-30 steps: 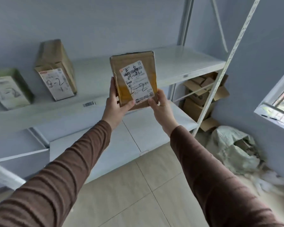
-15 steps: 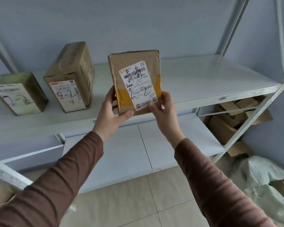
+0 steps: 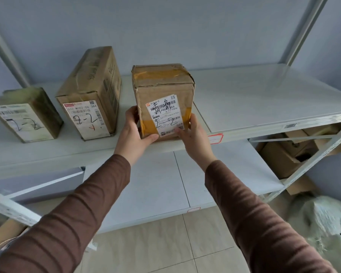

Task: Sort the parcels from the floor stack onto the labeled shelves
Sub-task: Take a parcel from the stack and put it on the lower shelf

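Note:
A brown cardboard parcel [image 3: 163,89] with yellow tape and a white label marked "2-2" stands on the upper white shelf [image 3: 264,99], near its front edge. My left hand [image 3: 134,133] grips its lower left side, thumb on the front face. My right hand [image 3: 193,134] grips its lower right corner, thumb on the label. To its left stand a taller brown parcel [image 3: 93,91] and a greenish parcel [image 3: 26,115], both marked "2-2". A red-framed shelf label [image 3: 215,138] sits on the shelf's front edge just right of my right hand.
The lower white shelf [image 3: 161,186] lies under my forearms. Loose cardboard boxes [image 3: 289,154] are piled behind the rack's right post, and a pale green sack [image 3: 321,219] lies on the tiled floor at the right. A slanted rack beam [image 3: 10,209] crosses the lower left.
The parcel went from held in the air before the shelf to standing on the upper shelf beside the tall brown parcel. Both hands moved forward with it and still hold it.

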`<state>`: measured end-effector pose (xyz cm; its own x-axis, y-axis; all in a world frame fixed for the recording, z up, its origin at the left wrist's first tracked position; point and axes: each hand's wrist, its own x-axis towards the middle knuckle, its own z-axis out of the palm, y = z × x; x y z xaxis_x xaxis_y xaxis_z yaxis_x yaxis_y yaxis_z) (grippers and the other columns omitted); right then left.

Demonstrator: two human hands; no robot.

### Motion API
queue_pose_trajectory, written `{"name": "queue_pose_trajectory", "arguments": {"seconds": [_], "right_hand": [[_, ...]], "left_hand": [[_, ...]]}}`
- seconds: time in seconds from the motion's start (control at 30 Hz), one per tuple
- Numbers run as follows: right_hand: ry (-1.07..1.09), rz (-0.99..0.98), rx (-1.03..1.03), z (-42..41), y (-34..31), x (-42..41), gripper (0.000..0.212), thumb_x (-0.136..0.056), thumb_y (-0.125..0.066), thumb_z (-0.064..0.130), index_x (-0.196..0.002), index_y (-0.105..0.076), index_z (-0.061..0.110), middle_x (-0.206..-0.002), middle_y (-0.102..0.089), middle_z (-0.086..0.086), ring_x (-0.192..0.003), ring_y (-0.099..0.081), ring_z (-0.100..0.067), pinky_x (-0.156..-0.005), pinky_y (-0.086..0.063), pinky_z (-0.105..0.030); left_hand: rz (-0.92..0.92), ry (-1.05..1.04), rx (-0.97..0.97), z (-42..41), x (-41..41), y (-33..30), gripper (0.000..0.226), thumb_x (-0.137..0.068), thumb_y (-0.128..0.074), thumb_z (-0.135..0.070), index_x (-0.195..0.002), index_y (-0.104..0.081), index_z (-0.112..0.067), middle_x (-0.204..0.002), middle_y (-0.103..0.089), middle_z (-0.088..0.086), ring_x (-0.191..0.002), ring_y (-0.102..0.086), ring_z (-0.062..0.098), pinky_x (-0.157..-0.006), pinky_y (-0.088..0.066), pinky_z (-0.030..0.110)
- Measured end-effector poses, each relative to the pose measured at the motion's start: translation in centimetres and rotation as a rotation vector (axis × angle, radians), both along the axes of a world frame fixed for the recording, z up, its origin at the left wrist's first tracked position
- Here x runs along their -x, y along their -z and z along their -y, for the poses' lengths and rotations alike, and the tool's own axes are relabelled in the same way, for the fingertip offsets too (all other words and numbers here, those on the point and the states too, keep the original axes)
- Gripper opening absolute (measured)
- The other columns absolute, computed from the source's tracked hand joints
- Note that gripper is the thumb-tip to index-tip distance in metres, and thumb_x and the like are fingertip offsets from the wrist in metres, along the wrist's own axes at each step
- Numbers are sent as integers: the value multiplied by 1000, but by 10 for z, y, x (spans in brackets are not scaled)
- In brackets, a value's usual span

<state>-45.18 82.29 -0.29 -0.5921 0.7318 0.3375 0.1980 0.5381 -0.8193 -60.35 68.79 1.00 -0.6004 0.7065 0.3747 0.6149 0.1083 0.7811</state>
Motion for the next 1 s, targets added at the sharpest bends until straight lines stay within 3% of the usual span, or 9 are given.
{"name": "queue_pose_trajectory", "arguments": {"seconds": [0.2,0.3,0.37,0.43,0.57,0.63,0.8,1.0], "right_hand": [[21,39,-13,-7,3,7,29,-97,-66,22,-123,-53,21,-119,-68,4,-107,-63,-19,-88,-55,-44],[41,43,10,-10,6,4,58,-93,-71,28,-144,-45,23,-137,-62,6,-126,-58,-16,-102,-53,-45],[52,24,39,-8,4,1,76,-91,-75,31,-155,-35,26,-147,-57,6,-138,-50,-13,-110,-46,-36],[53,-1,44,-6,-2,1,75,-91,-77,29,-154,-37,26,-141,-60,10,-135,-52,-9,-104,-46,-25],[37,35,-16,-6,-12,7,42,-94,-74,28,-130,-55,19,-116,-72,11,-103,-67,-10,-80,-54,-19],[38,53,-18,-11,-16,14,38,-94,-73,26,-127,-55,18,-115,-73,7,-100,-68,-12,-75,-51,-12],[47,114,10,-26,-23,32,40,-92,-74,25,-126,-53,20,-118,-73,5,-104,-68,-18,-89,-57,-43],[63,171,31,-40,-25,47,46,-87,-76,29,-126,-52,19,-120,-73,0,-108,-68,-24,-91,-56,-49]], "left_hand": [[5,11,12,-6,12,5,96,-75,-90,-15,-149,-29,-16,-134,-45,-15,-124,-45,1,-102,-39,18],[17,26,16,-1,17,10,104,-75,-90,-23,-154,-23,-19,-152,-41,-7,-140,-41,10,-116,-38,31],[17,22,22,2,19,12,110,-76,-89,-30,-158,-16,-22,-162,-33,-1,-147,-35,14,-120,-37,40],[21,30,12,2,19,9,112,-77,-88,-32,-160,-13,-26,-164,-29,-3,-149,-33,14,-120,-37,41],[-49,25,20,-6,19,-1,103,-79,-87,-25,-158,-22,-22,-153,-45,-2,-138,-44,10,-112,-38,25],[-53,19,29,-12,22,-4,97,-79,-87,-21,-154,-26,-21,-148,-50,-3,-132,-47,9,-107,-39,24],[-78,-13,70,-28,35,-10,91,-78,-88,-19,-148,-30,-17,-143,-54,2,-131,-53,22,-99,-41,26],[-71,-39,112,-38,44,-14,89,-78,-88,-20,-146,-30,-19,-143,-55,4,-130,-55,26,-103,-45,35]]}}
